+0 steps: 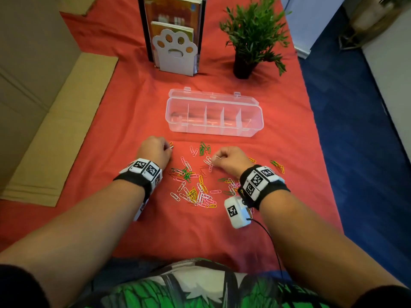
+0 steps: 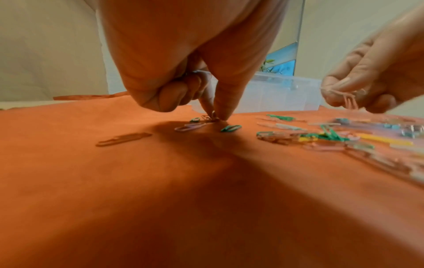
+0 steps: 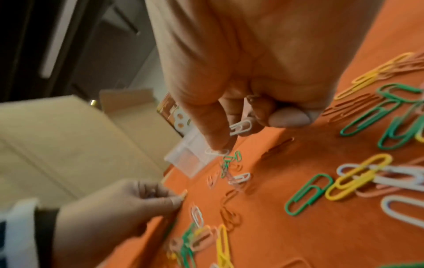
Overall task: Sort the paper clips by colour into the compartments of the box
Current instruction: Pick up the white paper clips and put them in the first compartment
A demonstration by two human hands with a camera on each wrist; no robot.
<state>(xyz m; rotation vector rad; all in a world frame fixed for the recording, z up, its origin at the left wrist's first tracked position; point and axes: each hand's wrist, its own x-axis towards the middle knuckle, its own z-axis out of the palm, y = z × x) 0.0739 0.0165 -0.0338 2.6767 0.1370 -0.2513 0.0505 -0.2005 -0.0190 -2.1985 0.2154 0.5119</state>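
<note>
A clear plastic box (image 1: 255, 121) with its lid open and several compartments stands on the red cloth; I see no clips in it. Paper clips (image 1: 195, 192) in green, yellow, pink, white and orange lie scattered in front of it. My left hand (image 1: 169, 147) is at the left edge of the scatter. In the left wrist view its thumb and forefinger (image 2: 214, 116) pinch a small orange-looking clip (image 2: 207, 117) against the cloth. My right hand (image 1: 216, 157) hovers just above the middle of the scatter and holds white clips (image 3: 239, 127) between curled fingers (image 3: 238, 130).
A paw-shaped bookend (image 1: 175, 52) with books and a potted plant (image 1: 251, 36) stand behind the box. Cardboard (image 1: 55, 130) borders the cloth on the left. The table's right edge drops to a blue floor (image 1: 355, 141). A white sensor unit (image 1: 236, 212) hangs below my right wrist.
</note>
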